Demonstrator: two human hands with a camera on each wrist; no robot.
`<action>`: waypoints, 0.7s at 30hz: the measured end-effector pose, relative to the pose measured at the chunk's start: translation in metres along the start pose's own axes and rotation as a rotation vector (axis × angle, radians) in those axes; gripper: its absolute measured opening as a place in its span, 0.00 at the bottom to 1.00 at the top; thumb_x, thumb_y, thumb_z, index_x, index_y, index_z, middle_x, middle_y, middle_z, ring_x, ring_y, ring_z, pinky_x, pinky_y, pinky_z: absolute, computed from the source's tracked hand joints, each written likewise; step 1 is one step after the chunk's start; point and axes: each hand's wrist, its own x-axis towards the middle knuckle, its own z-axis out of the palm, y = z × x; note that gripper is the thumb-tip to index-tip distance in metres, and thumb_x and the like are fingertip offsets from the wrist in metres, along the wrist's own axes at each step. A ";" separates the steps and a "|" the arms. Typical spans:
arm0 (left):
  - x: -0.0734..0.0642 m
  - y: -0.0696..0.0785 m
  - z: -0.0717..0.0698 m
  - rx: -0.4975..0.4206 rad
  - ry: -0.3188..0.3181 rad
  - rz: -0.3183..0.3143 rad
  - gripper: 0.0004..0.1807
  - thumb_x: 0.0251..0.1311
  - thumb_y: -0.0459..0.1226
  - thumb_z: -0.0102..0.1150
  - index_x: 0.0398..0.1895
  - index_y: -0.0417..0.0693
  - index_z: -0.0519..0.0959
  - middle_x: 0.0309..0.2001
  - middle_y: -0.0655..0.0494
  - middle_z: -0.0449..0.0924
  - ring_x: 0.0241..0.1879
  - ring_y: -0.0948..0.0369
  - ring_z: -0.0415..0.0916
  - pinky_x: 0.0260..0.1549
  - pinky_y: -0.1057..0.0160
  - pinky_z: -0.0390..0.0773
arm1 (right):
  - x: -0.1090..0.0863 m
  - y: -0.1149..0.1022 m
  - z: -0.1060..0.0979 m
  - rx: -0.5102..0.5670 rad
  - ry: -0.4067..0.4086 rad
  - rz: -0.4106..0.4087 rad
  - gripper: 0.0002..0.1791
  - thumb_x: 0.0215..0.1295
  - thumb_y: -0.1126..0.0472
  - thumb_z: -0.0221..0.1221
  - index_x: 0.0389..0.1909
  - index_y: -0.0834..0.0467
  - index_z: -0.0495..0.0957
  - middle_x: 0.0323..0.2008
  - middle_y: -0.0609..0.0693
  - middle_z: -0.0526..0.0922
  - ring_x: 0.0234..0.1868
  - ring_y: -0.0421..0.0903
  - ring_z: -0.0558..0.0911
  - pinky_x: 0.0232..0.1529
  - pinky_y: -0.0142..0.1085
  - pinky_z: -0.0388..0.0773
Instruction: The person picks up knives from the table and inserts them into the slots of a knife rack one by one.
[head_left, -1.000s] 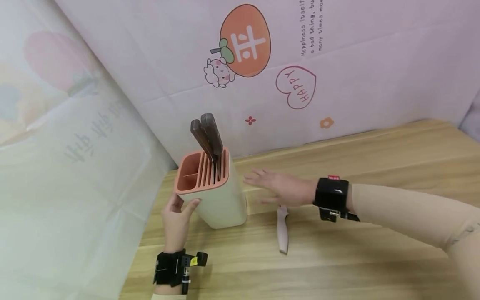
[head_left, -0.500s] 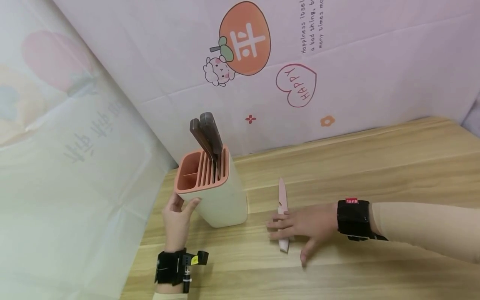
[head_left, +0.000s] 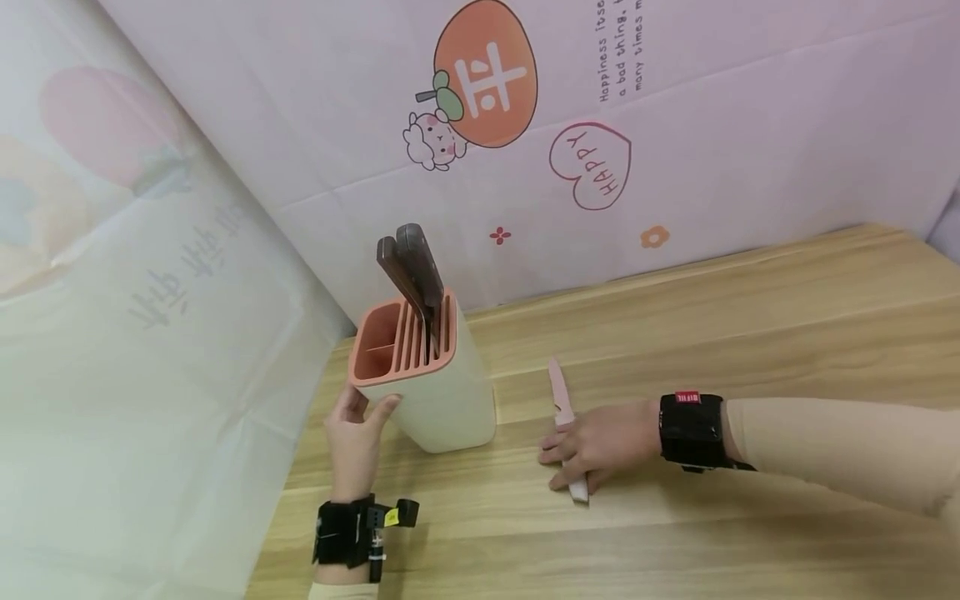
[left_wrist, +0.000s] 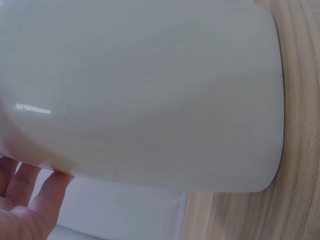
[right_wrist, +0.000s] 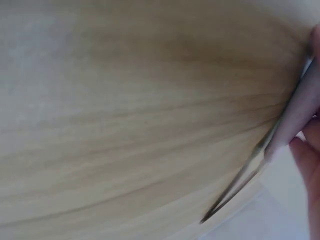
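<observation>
A cream knife block (head_left: 450, 408) with a coral slotted top stands upright on the wooden table at the left. My left hand (head_left: 356, 446) holds its near left corner, thumb on the front face and fingers round the side. In the left wrist view, fingertips press the wall of the block. To its right lies a small pink paring knife (head_left: 559, 388), blade pointing away from me. My right hand (head_left: 606, 440) grips its handle from above, hiding the middle of it. The right wrist view shows the handle (right_wrist: 297, 110) between the fingers, close over the table.
Two dark-handled knives (head_left: 416, 262) stand in the block's slots. Beside the slots is an open divided compartment (head_left: 377, 342). A printed cloth wall (head_left: 690, 150) rises behind the wooden table (head_left: 750, 325), and another pale cloth (head_left: 202, 433) hangs at the left.
My right hand has come from beside the block down onto the knife, and its fingers have closed round the handle. The knife has turned slightly, tip to the left. The left hand stays put.
</observation>
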 end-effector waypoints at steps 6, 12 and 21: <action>0.001 0.000 0.000 0.001 0.003 -0.002 0.33 0.58 0.28 0.65 0.67 0.52 0.68 0.65 0.50 0.70 0.64 0.56 0.66 0.61 0.62 0.71 | 0.004 0.007 -0.001 -0.020 0.034 -0.102 0.17 0.64 0.48 0.61 0.51 0.49 0.81 0.56 0.49 0.79 0.59 0.45 0.75 0.58 0.37 0.75; 0.000 0.002 0.001 -0.005 0.013 -0.009 0.34 0.59 0.28 0.65 0.68 0.54 0.67 0.65 0.52 0.70 0.63 0.57 0.66 0.59 0.63 0.72 | -0.004 0.011 -0.003 -0.112 0.151 -0.120 0.15 0.64 0.63 0.62 0.52 0.57 0.79 0.52 0.50 0.82 0.56 0.44 0.77 0.56 0.34 0.76; 0.001 0.002 0.001 -0.003 0.008 -0.013 0.34 0.59 0.29 0.65 0.69 0.55 0.67 0.65 0.53 0.69 0.63 0.56 0.66 0.58 0.65 0.73 | -0.031 0.018 -0.043 0.347 0.548 0.224 0.19 0.79 0.54 0.43 0.63 0.56 0.72 0.62 0.52 0.74 0.61 0.50 0.72 0.57 0.47 0.75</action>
